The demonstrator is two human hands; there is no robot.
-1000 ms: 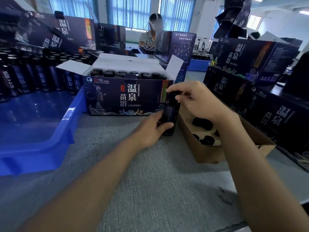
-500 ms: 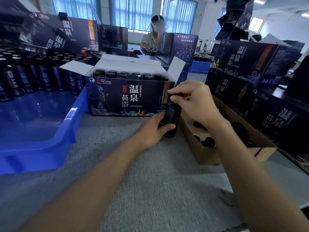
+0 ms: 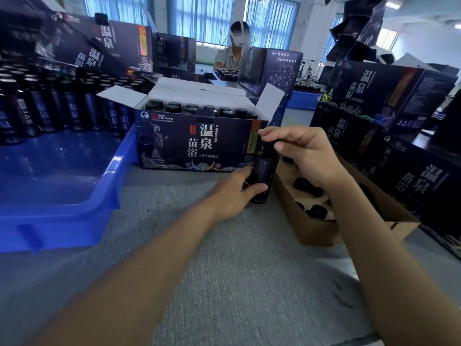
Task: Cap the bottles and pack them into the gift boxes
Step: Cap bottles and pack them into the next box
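Head view: left hand (image 3: 232, 193) grips the bottle (image 3: 264, 171), right hand (image 3: 309, 156) pinches its cap (image 3: 269, 146).

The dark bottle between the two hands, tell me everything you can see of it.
The small dark glossy bottle stands upright on the grey woven table top, by the front right corner of the open dark-blue gift box and beside the brown cardboard tray. A dark label with faint pale print wraps its body. The left hand grips its lower body; the right hand pinches its black cap.
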